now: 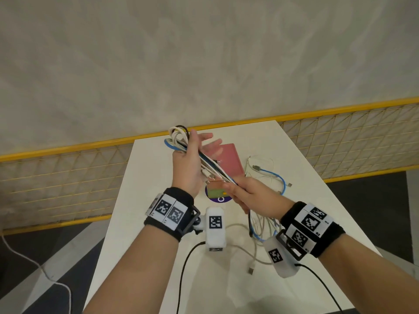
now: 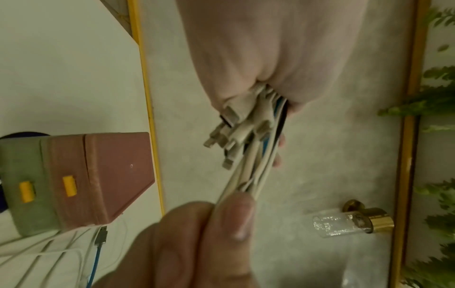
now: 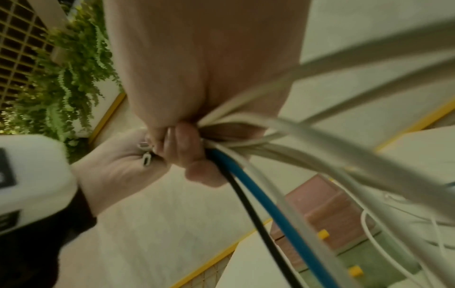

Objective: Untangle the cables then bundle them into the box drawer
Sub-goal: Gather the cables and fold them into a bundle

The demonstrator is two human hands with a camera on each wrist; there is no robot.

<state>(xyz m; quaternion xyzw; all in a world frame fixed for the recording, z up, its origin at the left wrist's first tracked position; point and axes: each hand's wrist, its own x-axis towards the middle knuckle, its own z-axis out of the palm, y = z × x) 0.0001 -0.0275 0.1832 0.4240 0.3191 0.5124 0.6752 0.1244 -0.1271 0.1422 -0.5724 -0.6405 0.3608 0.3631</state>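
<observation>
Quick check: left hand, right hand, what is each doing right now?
Left hand: grips the looped end of the cable bundle.
Right hand: fingers pinch the same bundle lower down.

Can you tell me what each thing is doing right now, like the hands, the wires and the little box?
Left hand: holds the bundle, fingers partly spread.
Right hand: grips the bundle's lower part.
Bundle: lifted, stretched between the hands, looped at the top.
Loose cables: lying on the table, not gathered.
Box: on the table, drawers shut.
</observation>
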